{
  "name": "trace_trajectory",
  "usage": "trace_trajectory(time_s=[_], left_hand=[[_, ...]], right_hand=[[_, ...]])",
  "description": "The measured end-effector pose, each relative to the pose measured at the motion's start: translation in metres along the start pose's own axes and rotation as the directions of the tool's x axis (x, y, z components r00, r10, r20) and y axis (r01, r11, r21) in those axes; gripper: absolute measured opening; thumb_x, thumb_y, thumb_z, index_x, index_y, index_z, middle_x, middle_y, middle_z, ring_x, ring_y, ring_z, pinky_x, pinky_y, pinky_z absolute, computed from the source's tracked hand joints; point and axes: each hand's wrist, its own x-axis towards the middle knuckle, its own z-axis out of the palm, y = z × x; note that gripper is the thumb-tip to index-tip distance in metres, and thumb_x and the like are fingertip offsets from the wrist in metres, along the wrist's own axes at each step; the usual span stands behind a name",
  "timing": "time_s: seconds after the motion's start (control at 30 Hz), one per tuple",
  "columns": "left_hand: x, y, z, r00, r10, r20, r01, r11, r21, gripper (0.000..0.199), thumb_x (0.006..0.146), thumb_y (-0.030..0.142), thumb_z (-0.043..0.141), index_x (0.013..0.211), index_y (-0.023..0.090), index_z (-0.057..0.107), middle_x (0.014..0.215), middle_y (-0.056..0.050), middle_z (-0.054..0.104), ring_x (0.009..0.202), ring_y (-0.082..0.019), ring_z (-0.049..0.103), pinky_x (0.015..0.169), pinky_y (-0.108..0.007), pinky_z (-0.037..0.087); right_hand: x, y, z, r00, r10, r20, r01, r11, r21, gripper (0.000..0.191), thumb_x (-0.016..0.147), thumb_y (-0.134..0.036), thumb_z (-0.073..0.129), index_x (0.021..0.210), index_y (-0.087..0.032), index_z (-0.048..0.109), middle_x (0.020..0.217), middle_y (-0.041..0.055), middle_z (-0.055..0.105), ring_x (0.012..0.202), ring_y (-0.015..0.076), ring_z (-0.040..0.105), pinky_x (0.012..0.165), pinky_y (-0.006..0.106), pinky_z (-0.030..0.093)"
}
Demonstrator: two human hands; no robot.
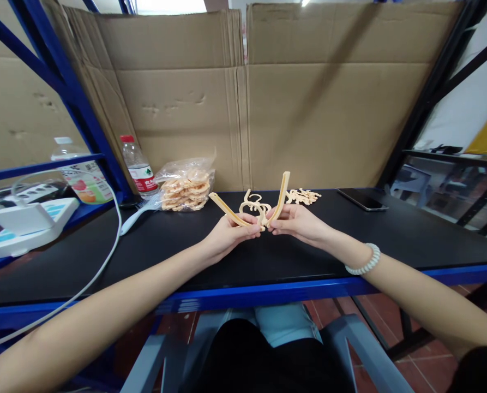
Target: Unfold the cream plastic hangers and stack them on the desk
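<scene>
Both hands are raised a little over the black tabletop, near its middle. My left hand (227, 237) is closed on a cream plastic hanger arm (229, 212) that slants up to the left. Pinched in my right hand (299, 222) is a second cream hanger arm (283, 192), pointing steeply up. Their lower ends meet or nearly meet between my fingertips, making a V; whether they are joined I cannot tell. Just behind the fingers lie curved cream hanger hooks (253, 197). A small pile of cream plastic pieces (304, 196) sits beyond my right hand.
A clear bag of cream plastic parts (188, 185) stands back left, beside a red-capped bottle (139, 169) and a light-blue handled item (139, 214). A phone (361, 199) lies right. A white cable (114, 240) crosses the left side near a power strip (30, 229). Cardboard (341, 109) walls the back.
</scene>
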Motion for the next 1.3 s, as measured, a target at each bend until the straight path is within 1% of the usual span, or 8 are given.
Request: trace_trajectory(time_s=[0.23,0.53,0.7,0.83,1.03,1.2,1.3], left_hand=[[-0.001,0.002,0.000,0.998,0.002,0.062,-0.006,0.998,0.067,0.024,0.059,0.021,0.083,0.077,0.010,0.069,0.077,-0.006,0.068,0.071,-0.013,0.062,0.073,-0.025,0.049],[-0.002,0.002,0.000,0.997,-0.003,0.076,-0.002,0.998,0.061,0.023,0.058,0.020,0.083,0.073,0.011,0.068,0.076,-0.005,0.067,0.071,-0.013,0.063,0.073,-0.026,0.050],[-0.002,0.003,0.000,0.996,0.001,0.084,-0.006,0.998,0.060,0.022,0.058,0.019,0.082,0.072,0.011,0.068,0.077,-0.004,0.067,0.072,-0.014,0.063,0.073,-0.026,0.050],[-0.002,0.003,0.001,0.998,0.021,0.053,-0.024,0.997,0.067,0.022,0.057,0.017,0.083,0.072,0.012,0.067,0.075,-0.004,0.067,0.072,-0.014,0.064,0.072,-0.027,0.050],[-0.005,0.002,0.003,0.998,0.069,0.006,-0.069,0.995,0.066,0.021,0.056,0.017,0.083,0.068,0.012,0.067,0.071,-0.004,0.067,0.067,-0.014,0.063,0.070,-0.027,0.049],[-0.007,0.003,0.006,0.994,0.109,-0.014,-0.108,0.992,0.071,0.019,0.055,0.016,0.082,0.066,0.011,0.067,0.073,-0.005,0.067,0.068,-0.014,0.062,0.070,-0.027,0.049],[-0.007,0.001,0.006,0.994,0.101,-0.040,-0.098,0.993,0.072,0.020,0.054,0.017,0.083,0.066,0.011,0.068,0.070,-0.004,0.066,0.065,-0.013,0.061,0.068,-0.026,0.049]], right_hand=[[-0.002,0.001,0.005,0.992,-0.071,0.104,0.083,0.990,-0.117,0.028,0.072,-0.029,0.077,0.091,-0.014,0.063,0.084,0.0051,0.067,0.080,0.0155,0.065,0.071,0.026,0.056],[0.001,0.003,0.004,0.976,-0.167,0.140,0.186,0.973,-0.133,0.031,0.074,-0.026,0.075,0.097,-0.015,0.057,0.091,0.0056,0.068,0.079,0.0167,0.067,0.071,0.029,0.058],[0.001,0.002,0.004,0.970,-0.174,0.170,0.197,0.971,-0.135,0.030,0.076,-0.023,0.072,0.100,-0.015,0.056,0.093,0.0065,0.068,0.082,0.0171,0.067,0.072,0.029,0.058],[0.001,0.002,0.005,0.968,-0.175,0.182,0.202,0.969,-0.141,0.031,0.074,-0.021,0.074,0.098,-0.015,0.056,0.089,0.0062,0.068,0.080,0.0167,0.067,0.072,0.029,0.058],[0.000,0.003,0.008,0.965,-0.215,0.151,0.236,0.962,-0.139,0.028,0.070,-0.022,0.077,0.090,-0.014,0.058,0.079,0.0039,0.068,0.076,0.0177,0.068,0.072,0.031,0.058],[-0.002,0.001,0.011,0.957,-0.255,0.137,0.277,0.945,-0.177,0.028,0.068,-0.024,0.079,0.086,-0.014,0.060,0.077,0.0034,0.068,0.071,0.0169,0.068,0.070,0.030,0.058],[-0.002,0.002,0.012,0.952,-0.279,0.129,0.299,0.936,-0.185,0.030,0.066,-0.027,0.081,0.084,-0.015,0.060,0.078,0.0030,0.067,0.071,0.0169,0.068,0.069,0.030,0.058]])
